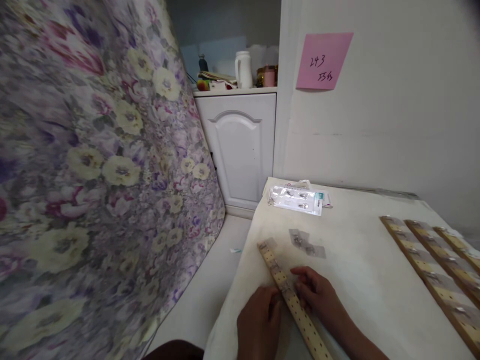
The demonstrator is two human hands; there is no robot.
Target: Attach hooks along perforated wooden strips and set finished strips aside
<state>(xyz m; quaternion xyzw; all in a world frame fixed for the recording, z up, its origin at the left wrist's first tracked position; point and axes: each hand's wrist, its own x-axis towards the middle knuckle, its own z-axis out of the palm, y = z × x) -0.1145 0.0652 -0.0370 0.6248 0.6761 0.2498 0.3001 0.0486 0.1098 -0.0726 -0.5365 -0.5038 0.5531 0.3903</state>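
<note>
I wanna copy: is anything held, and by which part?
The left hand and right hand flank the holed strip partway along; whether either grips it can't be told.

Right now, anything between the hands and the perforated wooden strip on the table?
Nothing visible. The left hand is at the perforated wooden strip, the right hand close beside it. The clear packets lie beyond the right hand, not in between.

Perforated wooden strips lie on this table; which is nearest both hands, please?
The pale, perforated wooden strip between left hand and right hand; other strips lie further right.
</note>
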